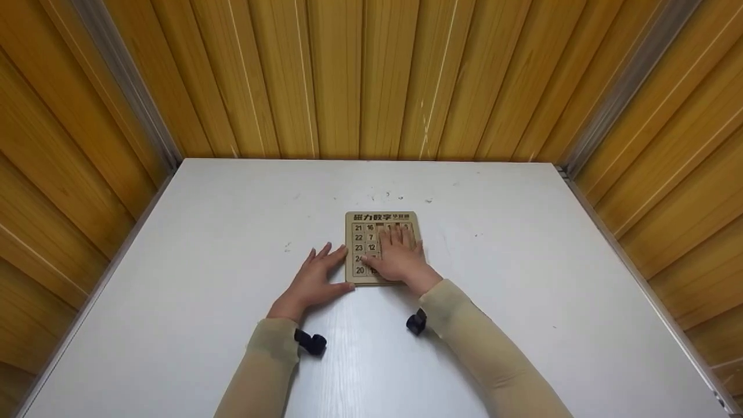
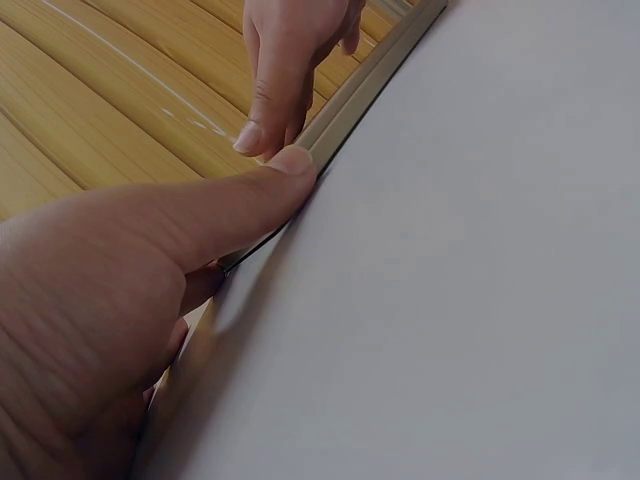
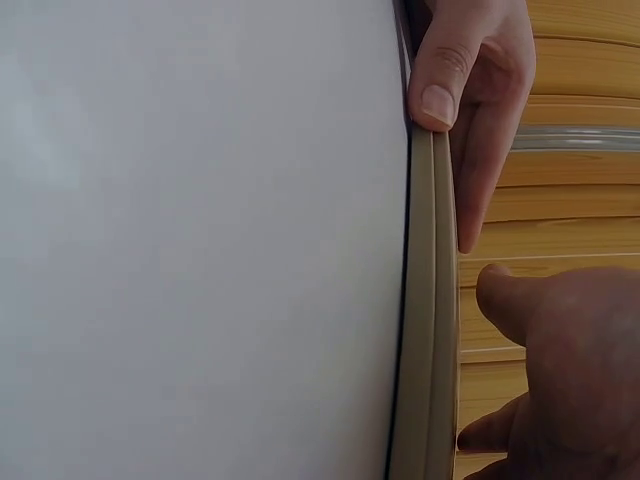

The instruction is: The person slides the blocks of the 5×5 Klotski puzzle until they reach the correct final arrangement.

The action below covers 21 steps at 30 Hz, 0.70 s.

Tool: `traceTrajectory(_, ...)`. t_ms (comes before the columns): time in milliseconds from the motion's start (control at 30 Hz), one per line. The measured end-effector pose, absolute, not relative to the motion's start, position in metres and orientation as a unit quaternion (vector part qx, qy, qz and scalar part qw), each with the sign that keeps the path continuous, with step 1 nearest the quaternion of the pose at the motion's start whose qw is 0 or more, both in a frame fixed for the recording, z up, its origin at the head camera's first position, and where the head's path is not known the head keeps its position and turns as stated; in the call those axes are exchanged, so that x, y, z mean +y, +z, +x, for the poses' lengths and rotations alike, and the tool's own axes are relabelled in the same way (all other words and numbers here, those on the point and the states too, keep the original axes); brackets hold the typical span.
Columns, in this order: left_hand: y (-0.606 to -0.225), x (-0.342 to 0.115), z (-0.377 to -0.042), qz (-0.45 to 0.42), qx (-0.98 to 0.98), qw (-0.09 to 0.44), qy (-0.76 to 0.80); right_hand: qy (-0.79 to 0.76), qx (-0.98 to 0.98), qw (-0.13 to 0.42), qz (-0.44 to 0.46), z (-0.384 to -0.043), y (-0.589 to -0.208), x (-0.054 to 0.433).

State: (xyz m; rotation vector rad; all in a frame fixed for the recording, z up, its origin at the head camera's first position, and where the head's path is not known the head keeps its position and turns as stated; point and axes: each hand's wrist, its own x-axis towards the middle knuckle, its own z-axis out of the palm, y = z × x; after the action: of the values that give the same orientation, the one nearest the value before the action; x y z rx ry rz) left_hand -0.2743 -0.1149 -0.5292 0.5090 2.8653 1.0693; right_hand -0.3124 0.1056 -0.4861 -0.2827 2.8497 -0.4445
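White table [image 1: 174, 278], small dark marks [image 1: 400, 198] toward far side; number-tile board [image 1: 365, 242] lying flat.

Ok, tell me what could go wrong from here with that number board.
The right hand covers several number tiles, so a wrong one might get pushed unseen. The left hand touches the board along its left edge and near-left corner; if it let go, the board could shift on the white table under a sideways push.
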Motion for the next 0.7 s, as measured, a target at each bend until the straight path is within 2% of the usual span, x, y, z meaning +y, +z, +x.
traceTrajectory(700,-0.529,-0.116,-0.275,0.175,0.923,0.017,0.344,-0.161,0.972,0.125,-0.116,-0.312,-0.487,0.098)
